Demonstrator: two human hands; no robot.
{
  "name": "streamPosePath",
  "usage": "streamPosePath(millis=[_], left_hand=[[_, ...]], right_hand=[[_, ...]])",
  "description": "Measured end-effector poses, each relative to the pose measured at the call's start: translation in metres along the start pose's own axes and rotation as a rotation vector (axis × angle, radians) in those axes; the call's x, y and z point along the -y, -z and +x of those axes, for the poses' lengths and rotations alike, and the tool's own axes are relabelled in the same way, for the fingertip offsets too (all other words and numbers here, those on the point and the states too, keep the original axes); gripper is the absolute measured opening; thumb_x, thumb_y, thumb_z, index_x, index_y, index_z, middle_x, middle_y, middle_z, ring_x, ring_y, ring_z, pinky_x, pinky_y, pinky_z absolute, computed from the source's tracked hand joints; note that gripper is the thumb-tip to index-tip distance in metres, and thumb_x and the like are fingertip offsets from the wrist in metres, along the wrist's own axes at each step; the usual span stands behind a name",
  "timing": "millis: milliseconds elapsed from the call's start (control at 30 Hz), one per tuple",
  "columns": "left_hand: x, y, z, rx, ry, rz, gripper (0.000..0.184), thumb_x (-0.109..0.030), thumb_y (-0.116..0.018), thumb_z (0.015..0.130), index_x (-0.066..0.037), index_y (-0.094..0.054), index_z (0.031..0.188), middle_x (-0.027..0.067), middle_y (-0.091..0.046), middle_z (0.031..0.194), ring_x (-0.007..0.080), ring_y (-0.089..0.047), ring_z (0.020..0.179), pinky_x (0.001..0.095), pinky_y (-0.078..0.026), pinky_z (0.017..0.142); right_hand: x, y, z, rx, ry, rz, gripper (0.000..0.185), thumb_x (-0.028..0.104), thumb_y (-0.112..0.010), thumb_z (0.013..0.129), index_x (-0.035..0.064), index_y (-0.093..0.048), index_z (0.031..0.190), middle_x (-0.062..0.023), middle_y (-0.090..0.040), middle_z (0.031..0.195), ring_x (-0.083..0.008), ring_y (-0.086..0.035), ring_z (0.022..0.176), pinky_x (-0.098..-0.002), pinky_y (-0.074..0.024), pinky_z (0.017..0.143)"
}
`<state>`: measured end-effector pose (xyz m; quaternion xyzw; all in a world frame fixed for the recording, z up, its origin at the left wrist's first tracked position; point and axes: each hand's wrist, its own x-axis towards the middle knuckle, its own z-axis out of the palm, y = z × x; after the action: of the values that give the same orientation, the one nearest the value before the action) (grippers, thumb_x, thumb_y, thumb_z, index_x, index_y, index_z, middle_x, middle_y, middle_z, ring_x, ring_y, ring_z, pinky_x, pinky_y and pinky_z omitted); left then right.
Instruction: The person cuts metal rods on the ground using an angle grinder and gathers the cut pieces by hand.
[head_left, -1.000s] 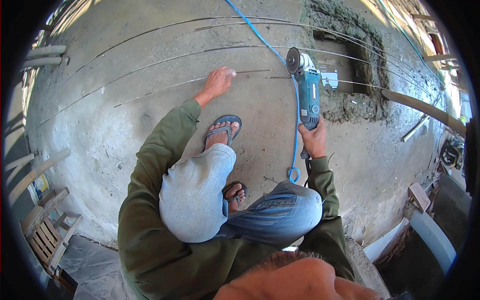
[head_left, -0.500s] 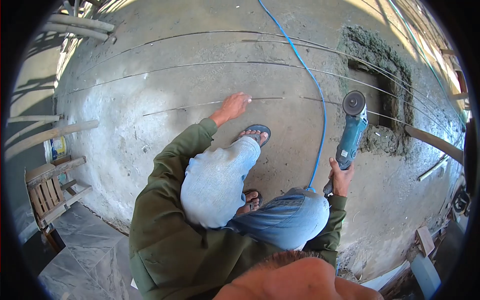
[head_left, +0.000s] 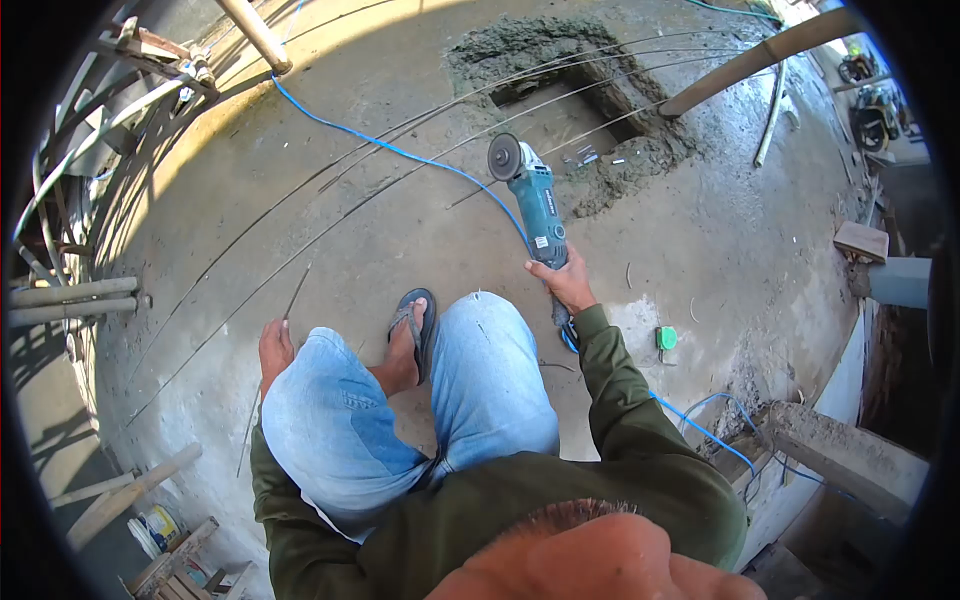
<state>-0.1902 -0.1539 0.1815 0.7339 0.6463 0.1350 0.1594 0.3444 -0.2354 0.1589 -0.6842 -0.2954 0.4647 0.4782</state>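
My right hand point(head_left: 566, 279) is wrapped round the rear of a teal angle grinder point(head_left: 541, 212), which points away from me with its dark disc point(head_left: 505, 157) at the far end. The grinder is held above the floor, near a blue cord point(head_left: 430, 160). Beside my left knee, my left hand point(head_left: 277, 350) is closed on a short, thin metal rod point(head_left: 297, 292). One end of the rod sticks out ahead of the fingers and the other trails back past my sleeve; the knee partly hides this hand.
Long thin rods point(head_left: 350, 212) run across the concrete floor point(head_left: 400, 260) and over a rough-edged rectangular pit point(head_left: 570, 125). A wooden pole point(head_left: 760, 62) slants beside it. A green object point(head_left: 666, 338) lies at right, near a concrete-smeared beam point(head_left: 850, 455). Poles point(head_left: 75, 300) stand at left.
The view has swung right, bringing the pit toward the middle. My left hand has drawn back beside my knee with the short rod. The grinder stays in my right hand.
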Motion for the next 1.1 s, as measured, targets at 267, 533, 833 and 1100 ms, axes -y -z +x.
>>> streamPosePath(millis=[267,533,833,1100], left_hand=[[0.069,-0.034,0.053,-0.003,-0.136,0.069,0.024,-0.016,-0.044,0.097,0.001,-0.059,0.102,0.0240,-0.058,0.091,0.0418,-0.056,0.088,0.0476,-0.045,0.076],[0.179,-0.109,0.122,0.150,-0.055,0.190,0.033,-0.017,-0.053,0.092,0.002,-0.052,0.119,0.0261,-0.056,0.104,0.0442,-0.055,0.098,0.0492,-0.046,0.083],[0.261,-0.154,0.145,0.059,0.011,0.157,0.042,-0.017,-0.065,0.085,0.005,-0.051,0.118,0.0247,-0.055,0.110,0.0429,-0.055,0.103,0.0467,-0.046,0.088],[0.263,-0.123,0.137,0.075,0.068,0.042,0.033,-0.022,-0.063,0.087,0.006,-0.059,0.106,0.0247,-0.058,0.102,0.0424,-0.055,0.102,0.0473,-0.044,0.087]], right_hand=[[-0.001,0.019,-0.014,-0.087,0.031,-0.066,0.060,0.024,-0.084,0.067,-0.0012,-0.054,0.112,-0.0072,-0.063,0.096,-0.0135,-0.058,0.086,-0.0289,-0.0480,0.080],[0.053,-0.002,-0.004,-0.221,0.035,-0.113,0.054,0.023,-0.083,0.069,0.0010,-0.052,0.107,-0.0012,-0.056,0.074,-0.0082,-0.048,0.047,-0.0249,-0.0402,0.041],[0.127,-0.056,0.023,-0.232,0.071,-0.090,0.048,0.025,-0.082,0.072,0.0030,-0.053,0.103,-0.0010,-0.055,0.075,-0.0080,-0.048,0.045,-0.0236,-0.0407,0.041],[0.138,-0.098,0.001,-0.237,0.008,0.012,0.044,0.023,-0.081,0.074,0.0038,-0.053,0.103,0.0007,-0.054,0.074,-0.0057,-0.047,0.045,-0.0216,-0.0391,0.041]])
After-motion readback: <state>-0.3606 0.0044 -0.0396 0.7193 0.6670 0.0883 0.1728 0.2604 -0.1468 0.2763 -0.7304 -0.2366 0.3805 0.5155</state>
